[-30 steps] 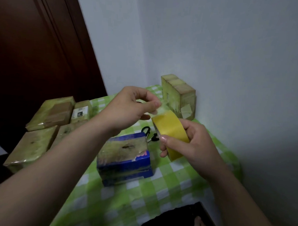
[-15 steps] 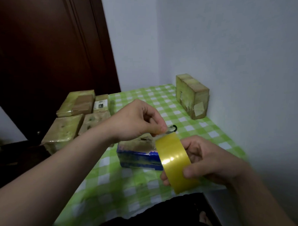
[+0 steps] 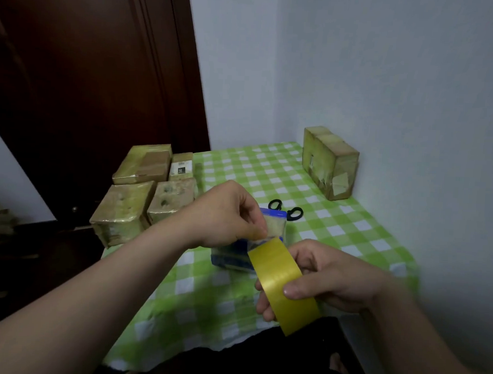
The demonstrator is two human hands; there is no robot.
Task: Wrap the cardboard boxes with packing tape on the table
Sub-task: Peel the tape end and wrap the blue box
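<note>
My right hand grips a yellow roll of packing tape in front of me, above the table's near edge. My left hand pinches the tape's loose end at the top of the roll, thumb and fingers together. Behind both hands a blue box, partly covered in tape, lies on the green checked tablecloth; most of it is hidden. Several taped cardboard boxes sit in a group at the table's left edge. One more taped box stands by the wall at the back right.
Black-handled scissors lie just behind the blue box. A dark wooden door stands behind the left boxes. White walls close the table's back and right sides. My dark-clothed lap is below the table's near edge.
The camera has tilted up, so both hands sit lower in view. The roll has come nearer to me and my left hand now pinches the tape end at its top.
</note>
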